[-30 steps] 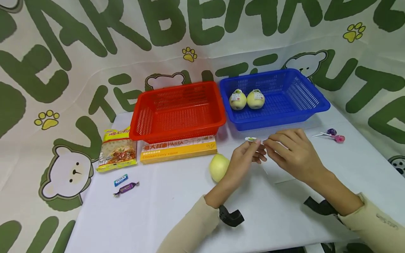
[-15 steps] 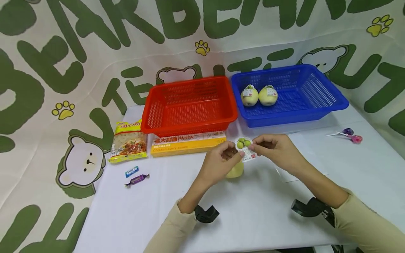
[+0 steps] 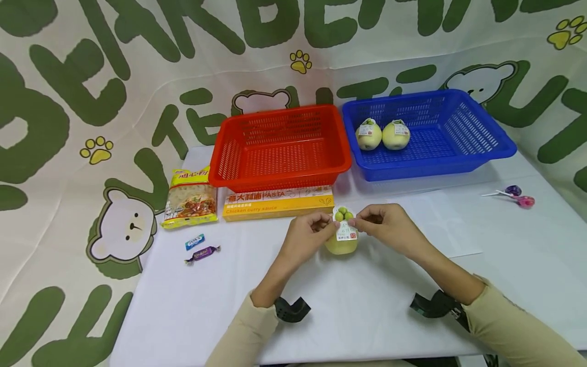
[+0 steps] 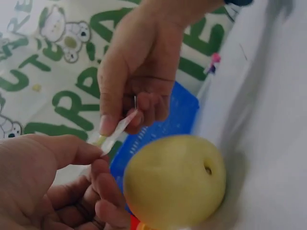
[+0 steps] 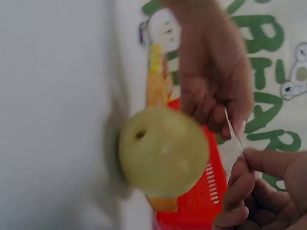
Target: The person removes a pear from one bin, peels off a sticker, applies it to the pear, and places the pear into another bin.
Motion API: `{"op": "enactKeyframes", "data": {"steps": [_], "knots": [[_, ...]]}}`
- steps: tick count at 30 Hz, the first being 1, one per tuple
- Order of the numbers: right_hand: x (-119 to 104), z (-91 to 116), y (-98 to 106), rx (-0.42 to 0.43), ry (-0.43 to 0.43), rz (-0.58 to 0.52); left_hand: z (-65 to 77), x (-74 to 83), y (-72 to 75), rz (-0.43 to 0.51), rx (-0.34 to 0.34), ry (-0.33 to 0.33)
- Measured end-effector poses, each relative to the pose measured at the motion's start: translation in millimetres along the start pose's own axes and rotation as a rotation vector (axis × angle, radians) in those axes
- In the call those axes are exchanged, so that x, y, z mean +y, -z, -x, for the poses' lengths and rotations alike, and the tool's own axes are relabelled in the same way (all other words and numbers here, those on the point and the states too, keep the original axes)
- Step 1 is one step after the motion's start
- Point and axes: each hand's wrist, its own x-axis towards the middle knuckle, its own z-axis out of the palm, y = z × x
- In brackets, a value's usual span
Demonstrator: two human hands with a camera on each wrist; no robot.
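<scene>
A small white sticker (image 3: 346, 235) printed with green fruit is stretched between my two hands. My left hand (image 3: 303, 238) pinches its left edge between thumb and finger, and my right hand (image 3: 391, 224) pinches the right edge. Just behind and below it, a pale yellow pear (image 3: 341, 248) rests on the white cloth, partly covered by the sticker in the head view. The left wrist view shows the sticker (image 4: 115, 138) nearly edge-on beside the pear (image 4: 172, 184), apart from its skin. Both hands' other fingers are loosely curled.
Two labelled pears (image 3: 381, 136) sit in the blue basket (image 3: 440, 165). Left of it stands a red basket (image 3: 284, 181), behind a pasta box (image 3: 277, 209) and a pasta bag (image 3: 191, 201). Two candies (image 3: 203, 254) lie at left, two lollipops (image 3: 523, 201) at right, near a clear sheet (image 3: 451, 224).
The sticker has turned from nearly edge-on to face the head camera, and both hands have brought it down in front of the pear. The head view has shifted slightly.
</scene>
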Motion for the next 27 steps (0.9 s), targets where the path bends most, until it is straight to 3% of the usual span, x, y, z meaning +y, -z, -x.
{"op": "enactKeyframes", "data": {"steps": [5, 9, 12, 14, 17, 22, 27], "knots": [[7, -7, -4, -0.030, 0.021, 0.100, -1.5, -5.2, -0.9, -0.106, 0.025, 0.001], [15, -11, -8, -0.024, 0.032, 0.150, -0.8, -10.4, -1.7, -0.235, 0.070, -0.057], [22, -10, -10, -0.017, 0.008, 0.140, 2.3, -13.7, -2.7, -0.356, 0.116, -0.086], [27, -9, -12, -0.028, -0.021, 0.100, 3.6, -15.2, -3.9, -0.383, 0.113, -0.075], [32, -7, -15, -0.062, -0.047, 0.029, 2.9, -17.7, -5.5, -0.337, 0.055, -0.041], [35, -5, -20, -0.128, -0.051, -0.019, -0.2, -23.4, -6.2, -0.209, -0.074, -0.045], [37, -2, -18, -0.153, -0.010, -0.065, 0.1, -25.9, -1.6, -0.090, -0.172, 0.000]]}}
